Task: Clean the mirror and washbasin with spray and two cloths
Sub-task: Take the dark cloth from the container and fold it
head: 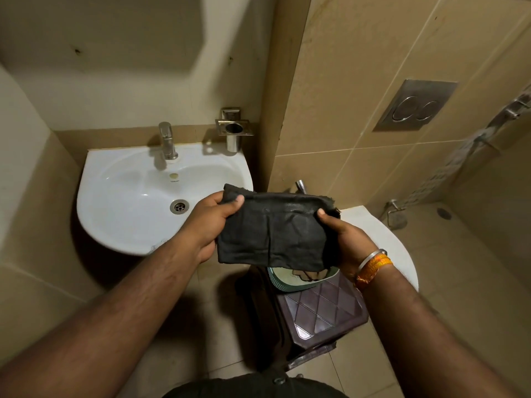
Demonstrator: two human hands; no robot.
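A dark folded cloth [275,229] is held up in the middle of the view, just right of the washbasin [123,202] and above a brown patterned stool [324,308]. The left hand [205,225] pinches its upper left corner, thumb on the near face; the right hand [344,239] grips its right edge, thumb over the top corner. The cloth's top edge is frayed and its lower edge hangs free, covering part of a green-rimmed container [304,280] on the stool.

The white basin hangs from the far wall, its front rim well clear of the floor, its bowl open with the drain [179,206] in the middle. A chrome tap [167,140] stands at its far rim, with a steel holder [233,132] on the wall to the right. Beige tiles cover walls and floor. A flush plate [415,106] sits on the right wall above a white toilet [396,248], mostly hidden by the right arm. What the green-rimmed container holds is hard to make out.
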